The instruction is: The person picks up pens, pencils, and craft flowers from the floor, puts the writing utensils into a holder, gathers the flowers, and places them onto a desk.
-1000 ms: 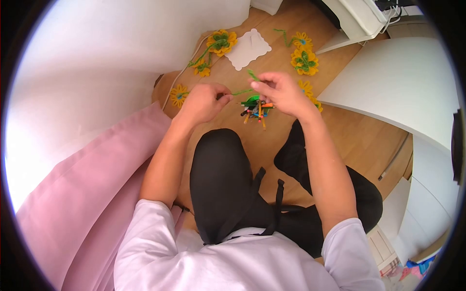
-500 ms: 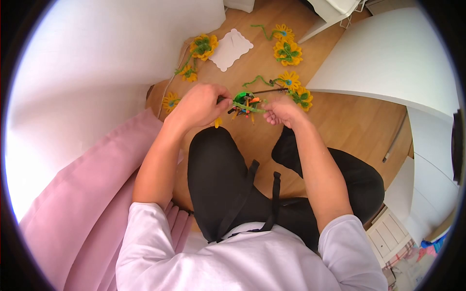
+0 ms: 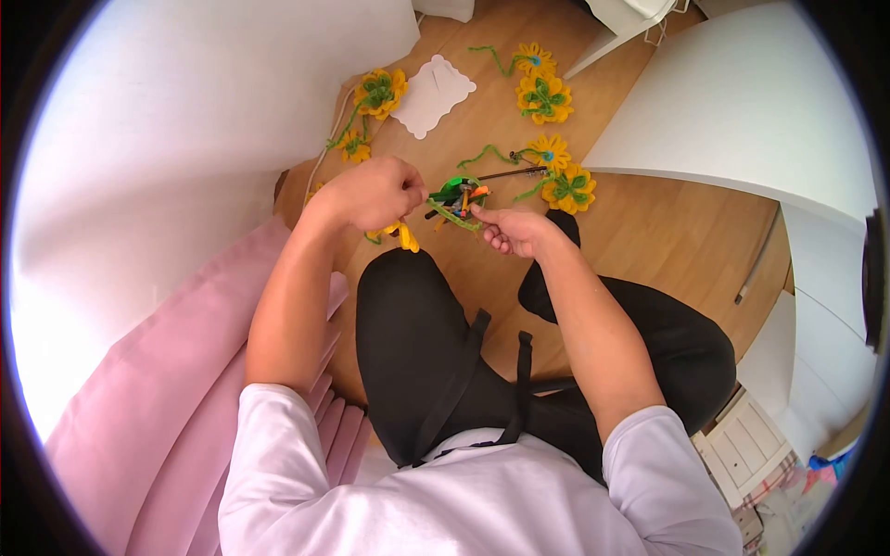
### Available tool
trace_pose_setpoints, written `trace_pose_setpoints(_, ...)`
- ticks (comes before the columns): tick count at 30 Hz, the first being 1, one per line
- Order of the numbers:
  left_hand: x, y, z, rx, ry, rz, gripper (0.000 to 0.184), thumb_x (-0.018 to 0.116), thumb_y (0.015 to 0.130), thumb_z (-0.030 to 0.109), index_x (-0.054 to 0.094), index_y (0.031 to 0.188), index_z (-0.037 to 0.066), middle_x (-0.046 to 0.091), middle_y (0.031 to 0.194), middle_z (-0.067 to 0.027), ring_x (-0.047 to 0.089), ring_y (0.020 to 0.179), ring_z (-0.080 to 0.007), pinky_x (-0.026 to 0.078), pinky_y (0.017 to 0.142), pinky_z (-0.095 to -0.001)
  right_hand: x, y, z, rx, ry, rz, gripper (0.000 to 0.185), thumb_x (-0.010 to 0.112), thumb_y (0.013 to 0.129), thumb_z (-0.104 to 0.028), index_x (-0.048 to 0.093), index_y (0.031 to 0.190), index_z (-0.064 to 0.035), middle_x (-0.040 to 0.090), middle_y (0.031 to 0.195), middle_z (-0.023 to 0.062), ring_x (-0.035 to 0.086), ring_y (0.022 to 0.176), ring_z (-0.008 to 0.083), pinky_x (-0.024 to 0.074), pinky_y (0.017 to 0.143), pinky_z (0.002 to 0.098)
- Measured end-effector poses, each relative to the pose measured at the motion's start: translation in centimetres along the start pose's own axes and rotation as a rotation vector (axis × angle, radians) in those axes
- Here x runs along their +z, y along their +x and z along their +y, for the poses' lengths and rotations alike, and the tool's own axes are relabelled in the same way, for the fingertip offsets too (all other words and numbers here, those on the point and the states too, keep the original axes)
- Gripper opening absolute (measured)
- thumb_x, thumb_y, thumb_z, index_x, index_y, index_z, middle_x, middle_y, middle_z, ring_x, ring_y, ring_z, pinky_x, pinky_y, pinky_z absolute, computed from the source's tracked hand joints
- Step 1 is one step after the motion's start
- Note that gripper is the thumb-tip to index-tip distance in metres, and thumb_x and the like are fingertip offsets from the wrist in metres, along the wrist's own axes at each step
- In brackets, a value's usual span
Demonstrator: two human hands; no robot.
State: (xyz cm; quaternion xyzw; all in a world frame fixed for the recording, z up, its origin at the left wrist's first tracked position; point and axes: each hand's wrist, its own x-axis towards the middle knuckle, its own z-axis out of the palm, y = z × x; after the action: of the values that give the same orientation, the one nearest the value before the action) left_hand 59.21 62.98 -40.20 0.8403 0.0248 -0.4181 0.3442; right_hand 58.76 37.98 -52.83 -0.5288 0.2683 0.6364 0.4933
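My left hand point(image 3: 382, 195) is closed, its fingertips pinching one end of a fuzzy green pipe cleaner point(image 3: 451, 217). The strand runs across to my right hand point(image 3: 515, 232), where thumb and fingers are closed on its other end. Below my left hand hangs a yellow pipe-cleaner flower point(image 3: 407, 237), partly hidden by the hand; whether it joins the strand I cannot tell. Just beyond the strand stands a green holder point(image 3: 454, 184) with pencils and pens point(image 3: 471, 196) in it, partly covered by the strand.
Finished-looking yellow flowers with green stems lie on the wood floor: one cluster point(image 3: 380, 93) at left, others at right point(image 3: 544, 98) and nearer point(image 3: 568, 189). A white scalloped card point(image 3: 434, 96) lies between. A pink curtain point(image 3: 185, 371) hangs left; a white curved panel point(image 3: 742, 120) stands right.
Both hands have shifted slightly left, the strand with them. More of the yellow flower shows below my left hand. The camera view has also moved a little.
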Motion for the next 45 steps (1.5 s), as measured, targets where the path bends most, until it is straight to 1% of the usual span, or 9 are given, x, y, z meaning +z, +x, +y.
trace_pose_setpoints(6, -0.8, 0.6, -3.3, -0.021, -0.032, -0.014, 0.023, 0.056, 0.093, 0.023, 0.061, 0.090, 0.001, 0.063, 0.073, -0.0051, 0.064, 0.071, -0.0154, 0.050, 0.066, -0.0336, -2.4, 0.1, 0.6, -0.060, 0.027, -0.030, 0.036, 0.061, 0.095, -0.041, 0.055, 0.079, -0.0093, 0.055, 0.063, -0.0001, 0.051, 0.054, 0.0098, 0.0419, 0.049, 0.0247)
trace_pose_setpoints(11, 0.4, 0.3, -9.1, 0.048, -1.141, 0.232, 0.019, 0.056, 0.098, 0.025, 0.058, 0.093, 0.007, 0.056, 0.076, -0.0001, 0.059, 0.070, -0.0124, 0.048, 0.065, -0.0267, -2.0, 1.6, 2.8, -0.169, -0.042, 0.178, 0.059, 0.061, 0.095, -0.039, 0.042, 0.134, -0.0003, 0.060, 0.108, 0.0150, 0.064, 0.085, 0.0239, 0.0539, 0.075, 0.0351)
trace_pose_setpoints(14, 2.8, 3.1, -12.6, -0.039, -1.164, 0.481, 0.020, 0.056, 0.098, 0.025, 0.056, 0.092, 0.006, 0.058, 0.079, -0.0016, 0.060, 0.070, -0.0126, 0.049, 0.065, -0.0269, 0.2, 3.0, 3.0, -0.294, 0.077, 0.190, 0.071, 0.059, 0.096, -0.035, 0.022, 0.149, -0.0063, 0.051, 0.127, 0.0199, 0.065, 0.094, 0.0300, 0.0547, 0.081, 0.0398)
trace_pose_setpoints(22, 1.4, 6.6, -9.8, -0.176, -0.319, 0.455, 0.027, 0.059, 0.094, 0.025, 0.065, 0.100, 0.000, 0.064, 0.081, -0.0079, 0.061, 0.070, -0.0199, 0.048, 0.066, -0.0346, 2.4, 6.8, 2.7, -0.403, -0.067, 0.218, 0.045, 0.051, 0.100, -0.030, 0.043, 0.134, -0.0023, 0.061, 0.109, 0.0176, 0.067, 0.077, 0.0252, 0.0560, 0.064, 0.0345)
trace_pose_setpoints(25, 0.8, 8.2, -8.3, -0.059, 0.003, 0.600, 0.023, 0.059, 0.092, 0.022, 0.067, 0.097, 0.001, 0.065, 0.090, -0.0135, 0.062, 0.076, -0.0284, 0.049, 0.072, -0.0399, 3.1, 6.3, 2.6, -0.409, 0.033, 0.262, 0.034, 0.051, 0.098, -0.024, 0.050, 0.123, 0.0002, 0.062, 0.097, 0.0160, 0.065, 0.067, 0.0222, 0.0535, 0.056, 0.0325)
trace_pose_setpoints(28, -0.2, 9.6, -6.2, 0.480, 0.397, 0.937, 0.018, 0.059, 0.091, 0.020, 0.067, 0.097, 0.005, 0.066, 0.096, -0.0157, 0.062, 0.085, -0.0351, 0.049, 0.078, -0.0443, 1.3, 4.8, 4.2, -0.273, 0.349, 0.453, 0.036, 0.051, 0.093, -0.023, 0.052, 0.121, -0.0011, 0.061, 0.087, 0.0147, 0.062, 0.064, 0.0214, 0.0504, 0.053, 0.0332)
trace_pose_setpoints(34, -0.4, 14.7, -1.7, 0.481, 0.437, 0.398, 0.017, 0.059, 0.088, 0.018, 0.067, 0.102, 0.013, 0.067, 0.104, -0.0139, 0.062, 0.098, -0.0336, 0.050, 0.082, -0.0432, -5.1, 2.9, 1.3, -0.238, 0.989, 0.761, 0.043, 0.046, 0.097, -0.047, 0.052, 0.104, -0.0057, 0.056, 0.084, 0.0081, 0.057, 0.073, 0.0227, 0.0488, 0.065, 0.0343)
trace_pose_setpoints(39, 2.9, 19.9, -1.3, 0.478, 0.517, 0.197, 0.025, 0.051, 0.086, 0.014, 0.067, 0.104, 0.008, 0.067, 0.106, -0.0162, 0.063, 0.100, -0.0344, 0.049, 0.088, -0.0444, -6.9, 6.2, 0.7, -0.403, 0.950, 0.410, 0.024, 0.049, 0.101, -0.029, 0.048, 0.108, -0.0051, 0.056, 0.085, 0.0081, 0.053, 0.072, 0.0217, 0.0475, 0.066, 0.0338)
trace_pose_setpoints(45, 5.3, 23.5, 2.4, 0.256, 0.565, 0.028, 0.036, 0.048, 0.090, 0.027, 0.069, 0.108, 0.005, 0.066, 0.112, -0.0192, 0.060, 0.109, -0.0343, 0.046, 0.096, -0.0449, -2.5, 4.0, 2.5, -0.644, 0.987, 0.867, 0.007, 0.046, 0.100, -0.015, 0.046, 0.102, -0.0086, 0.052, 0.071, 0.0034, 0.046, 0.055, 0.0119, 0.0367, 0.047, 0.0279)
